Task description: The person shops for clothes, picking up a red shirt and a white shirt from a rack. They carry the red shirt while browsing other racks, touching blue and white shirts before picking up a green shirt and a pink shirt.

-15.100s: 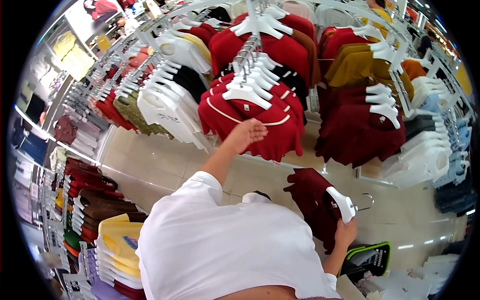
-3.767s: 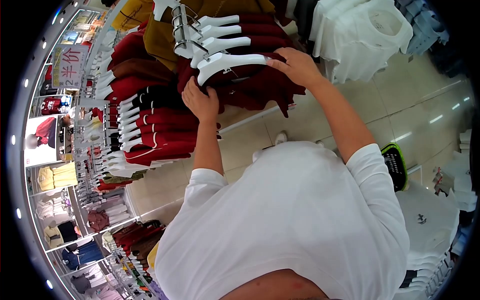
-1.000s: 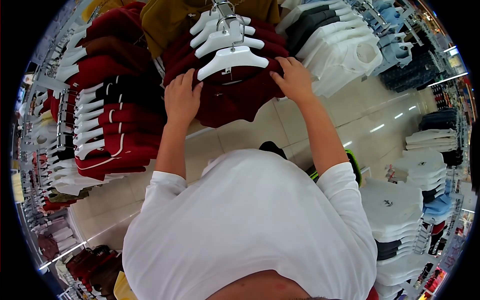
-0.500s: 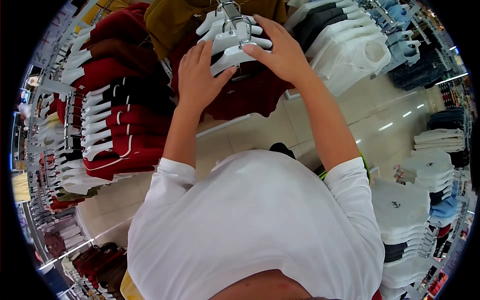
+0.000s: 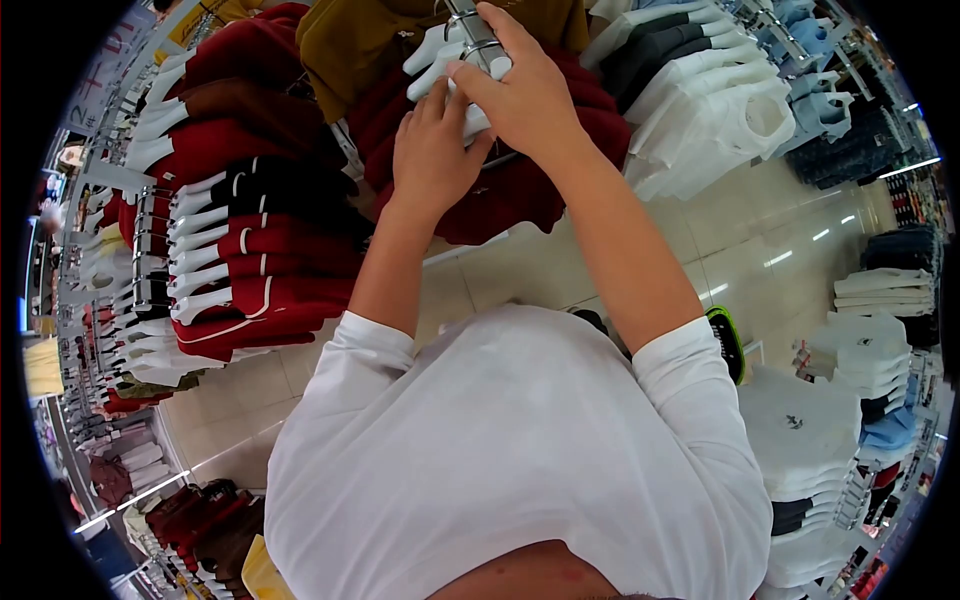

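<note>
Above my chest, both hands are at the front end of a metal display rail [image 5: 494, 62] with white clothes hangers [image 5: 428, 48] on it. My left hand [image 5: 438, 155] is closed on the front white hanger [image 5: 474, 122], its fingers over the top and its thumb at the near side. My right hand [image 5: 528, 95] is closed at the same hanger by the rail's end, thumb beside the left fingertips; its hold is partly hidden. Dark red shirts [image 5: 505, 195] hang below the hangers. Mustard garments [image 5: 350, 50] hang farther back.
To the left, red and black shirts [image 5: 285, 235] hang on another rail. White tops [image 5: 715, 125] and dark grey ones hang on the right. More white shirts [image 5: 800, 410] are at lower right. Pale tiled floor [image 5: 640, 245] shows between the racks, with a black-and-green shoe [image 5: 725, 343] on it.
My hands have come closer together. The right hand has moved left and up toward the rail's end, and the left hand slightly right. The front hangers are now mostly covered.
</note>
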Demonstrator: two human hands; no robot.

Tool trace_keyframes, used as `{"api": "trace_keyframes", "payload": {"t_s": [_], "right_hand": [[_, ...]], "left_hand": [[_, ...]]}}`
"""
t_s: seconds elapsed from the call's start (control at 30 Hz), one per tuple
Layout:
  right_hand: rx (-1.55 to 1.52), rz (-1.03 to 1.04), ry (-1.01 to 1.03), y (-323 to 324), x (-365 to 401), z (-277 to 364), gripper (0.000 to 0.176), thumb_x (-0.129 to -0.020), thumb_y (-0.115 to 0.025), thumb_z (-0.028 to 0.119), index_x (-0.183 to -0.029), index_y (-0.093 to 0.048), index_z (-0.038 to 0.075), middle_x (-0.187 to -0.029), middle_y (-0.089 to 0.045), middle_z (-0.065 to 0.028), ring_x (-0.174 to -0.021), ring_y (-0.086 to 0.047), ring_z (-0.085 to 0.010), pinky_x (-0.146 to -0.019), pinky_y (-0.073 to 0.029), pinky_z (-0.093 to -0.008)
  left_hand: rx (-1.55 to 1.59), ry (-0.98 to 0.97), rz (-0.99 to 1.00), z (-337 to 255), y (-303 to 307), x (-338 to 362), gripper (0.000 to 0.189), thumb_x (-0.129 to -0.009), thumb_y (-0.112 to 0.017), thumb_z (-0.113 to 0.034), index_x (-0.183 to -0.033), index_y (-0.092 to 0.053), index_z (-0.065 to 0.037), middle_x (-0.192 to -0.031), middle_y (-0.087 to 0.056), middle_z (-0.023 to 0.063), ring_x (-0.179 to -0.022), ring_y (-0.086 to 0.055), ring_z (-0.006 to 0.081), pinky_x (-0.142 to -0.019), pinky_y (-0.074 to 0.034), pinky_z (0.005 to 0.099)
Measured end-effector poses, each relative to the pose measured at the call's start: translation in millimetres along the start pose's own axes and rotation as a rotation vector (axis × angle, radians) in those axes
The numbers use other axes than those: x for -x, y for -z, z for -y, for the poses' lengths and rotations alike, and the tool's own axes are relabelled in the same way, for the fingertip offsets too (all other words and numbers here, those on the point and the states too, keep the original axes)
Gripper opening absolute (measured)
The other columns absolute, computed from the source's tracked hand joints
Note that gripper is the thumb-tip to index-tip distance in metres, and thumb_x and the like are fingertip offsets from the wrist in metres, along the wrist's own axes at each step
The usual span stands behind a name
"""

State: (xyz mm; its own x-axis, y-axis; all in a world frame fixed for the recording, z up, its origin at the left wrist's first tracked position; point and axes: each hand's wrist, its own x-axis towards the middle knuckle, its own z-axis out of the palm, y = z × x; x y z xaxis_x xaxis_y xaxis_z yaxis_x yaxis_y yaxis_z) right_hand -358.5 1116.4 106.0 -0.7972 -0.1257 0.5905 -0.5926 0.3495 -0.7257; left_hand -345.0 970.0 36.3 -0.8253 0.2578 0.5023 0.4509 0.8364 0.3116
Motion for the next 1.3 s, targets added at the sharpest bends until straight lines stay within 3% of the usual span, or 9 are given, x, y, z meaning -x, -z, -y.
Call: {"api": "trace_keyframes", "payload": {"t_s": [0.3, 0.57, 0.77, 0.8, 0.9, 0.93, 1.3], "right_hand": [[-0.002, -0.015, -0.085, -2, 2, 5, 0.064, -0.093, -0.062, 0.030, -0.143, -0.039, -0.002, -0.139, -0.050, -0.0243, -0.125, -0.051, -0.0381, -0.105, -0.039, -0.0383], [-0.061, -0.034, -0.034, -6, 2, 5, 0.057, -0.095, -0.062, 0.021, -0.142, -0.040, -0.003, -0.134, -0.054, -0.0225, -0.123, -0.054, -0.0317, -0.103, -0.041, -0.0359], [-0.007, -0.048, -0.006, -6, 2, 3, 0.054, -0.094, -0.062, 0.020, -0.139, -0.043, -0.004, -0.133, -0.054, -0.0223, -0.122, -0.054, -0.0313, -0.103, -0.041, -0.0352], [-0.027, -0.056, 0.020, -8, 2, 1, 0.053, -0.095, -0.061, 0.021, -0.138, -0.044, -0.004, -0.132, -0.055, -0.0220, -0.121, -0.054, -0.0308, -0.103, -0.040, -0.0352], [-0.046, -0.068, -0.065, -9, 5, -4, 0.065, -0.090, -0.066, 0.044, -0.138, -0.049, 0.004, -0.127, -0.060, -0.0136, -0.111, -0.060, -0.0244, -0.095, -0.046, -0.0330], [-0.039, -0.077, -0.036, -9, 4, -6, 0.063, -0.091, -0.066, 0.043, -0.138, -0.050, 0.004, -0.121, -0.063, -0.0122, -0.106, -0.060, -0.0214, -0.093, -0.046, -0.0308], [0.006, -0.101, 0.013, -10, 3, -10, 0.065, -0.091, -0.066, 0.045, -0.138, -0.049, 0.003, -0.123, -0.062, -0.0130, -0.108, -0.060, -0.0219, -0.093, -0.046, -0.0309]], "left_hand": [[0.062, 0.020, -0.048, -3, -2, 2, 0.067, -0.082, -0.072, -0.026, -0.141, -0.045, -0.011, -0.138, -0.049, 0.0227, -0.124, -0.051, 0.0372, -0.102, -0.040, 0.0511], [0.031, 0.053, -0.131, 1, -14, 13, 0.070, -0.081, -0.071, -0.026, -0.145, -0.043, -0.019, -0.144, -0.043, 0.0176, -0.132, -0.042, 0.0356, -0.109, -0.032, 0.0564], [-0.033, 0.078, -0.167, 4, -25, 25, 0.069, -0.084, -0.060, -0.004, -0.147, -0.040, -0.023, -0.144, -0.044, 0.0143, -0.135, -0.041, 0.0339, -0.110, -0.031, 0.0561], [-0.040, 0.086, -0.164, 5, -25, 27, 0.069, -0.084, -0.058, -0.002, -0.147, -0.041, -0.023, -0.145, -0.045, 0.0136, -0.134, -0.042, 0.0337, -0.110, -0.032, 0.0559], [-0.051, 0.103, -0.173, 9, -30, 33, 0.068, -0.084, -0.055, 0.003, -0.146, -0.042, -0.022, -0.145, -0.045, 0.0119, -0.133, -0.043, 0.0330, -0.110, -0.032, 0.0554], [-0.053, 0.106, -0.177, 10, -31, 34, 0.068, -0.084, -0.055, 0.004, -0.145, -0.042, -0.022, -0.145, -0.046, 0.0114, -0.133, -0.044, 0.0329, -0.110, -0.032, 0.0553], [-0.088, 0.095, -0.199, 10, -35, 36, 0.067, -0.082, -0.054, 0.005, -0.144, -0.043, -0.017, -0.145, -0.047, 0.0117, -0.132, -0.045, 0.0326, -0.109, -0.033, 0.0550]]}}
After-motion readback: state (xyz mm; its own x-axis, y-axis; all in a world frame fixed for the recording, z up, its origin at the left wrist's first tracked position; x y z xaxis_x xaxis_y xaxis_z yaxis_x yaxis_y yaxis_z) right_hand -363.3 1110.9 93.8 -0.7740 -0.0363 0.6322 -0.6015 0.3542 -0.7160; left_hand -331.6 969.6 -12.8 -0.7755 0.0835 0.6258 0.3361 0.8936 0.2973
